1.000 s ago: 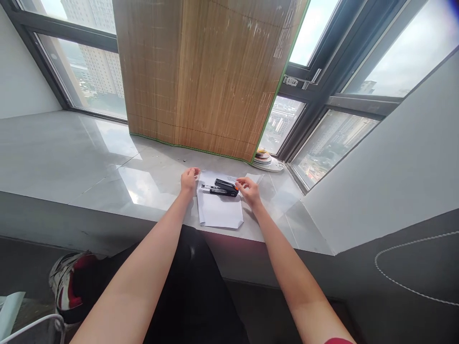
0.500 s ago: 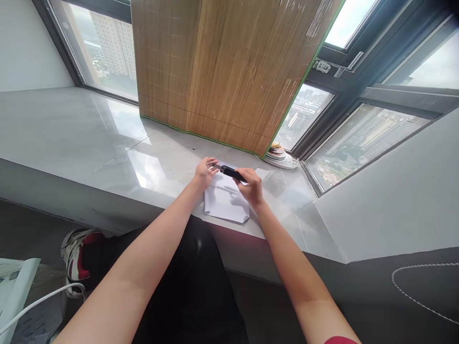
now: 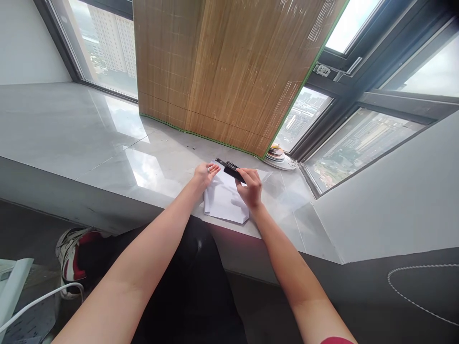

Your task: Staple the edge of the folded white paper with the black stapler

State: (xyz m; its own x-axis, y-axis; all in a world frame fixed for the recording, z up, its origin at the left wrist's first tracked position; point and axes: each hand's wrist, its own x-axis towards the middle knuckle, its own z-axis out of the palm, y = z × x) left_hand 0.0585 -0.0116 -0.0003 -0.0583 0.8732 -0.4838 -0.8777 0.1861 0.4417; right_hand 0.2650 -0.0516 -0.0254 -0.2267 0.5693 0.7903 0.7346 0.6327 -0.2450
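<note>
A: Where do we have the stapler?

B: Up off the windowsill, above the far half of the paper, tilted, with its narrow end toward our left. Our right hand has its grip closed around the body.

A: And our left hand?

B: Just beside that narrow end, palm up, fingers reaching out. Something glints at the fingers, too small to name, so we cannot tell whether that grip holds anything.

A: How far along are we?

B: The lifting is done, and the stapler's long parts look spread apart, so we'd judge it opened. Bringing them together and setting it down are not yet done. The paper lies flat, its near right corner bent; we can make out no staple in it.

A: How are we placed for edges?

B: The paper's near side comes close to the windowsill's front edge, with our knee just below. Along the back edge hangs the blind, and a stack of plates stands by the far right corner, near the window frame.

A: Where is our room, then?

B: Mostly to our left, where the windowsill runs widest. On our right it narrows toward the slanting wall.
</note>
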